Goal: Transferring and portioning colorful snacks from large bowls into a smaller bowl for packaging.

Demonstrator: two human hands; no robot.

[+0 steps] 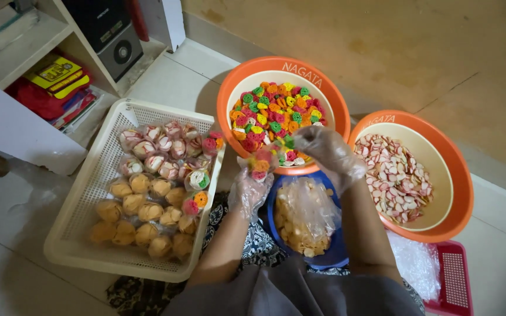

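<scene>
My left hand (pixel 249 190), in a clear plastic glove, holds a small clear bag of coloured crackers (pixel 260 163) upright at the near rim of the orange bowl (pixel 227 99). My right hand (pixel 330 151), gloved too, pinches a few coloured crackers (pixel 288 141) just above the bag's mouth. The bowl is full of loose red, green, yellow and orange round crackers (pixel 273 111). A blue bowl (pixel 330 256) below my hands holds pale yellow crackers under a loose plastic sheet (pixel 307 206).
A cream perforated basket (pixel 80 202) on the left holds several filled small bags (pixel 159 193). A second orange bowl (pixel 461 193) on the right holds pink-and-white crackers (pixel 396 178). A red tray (pixel 455 281) with plastic bags lies at bottom right. A white shelf (pixel 24 123) stands top left.
</scene>
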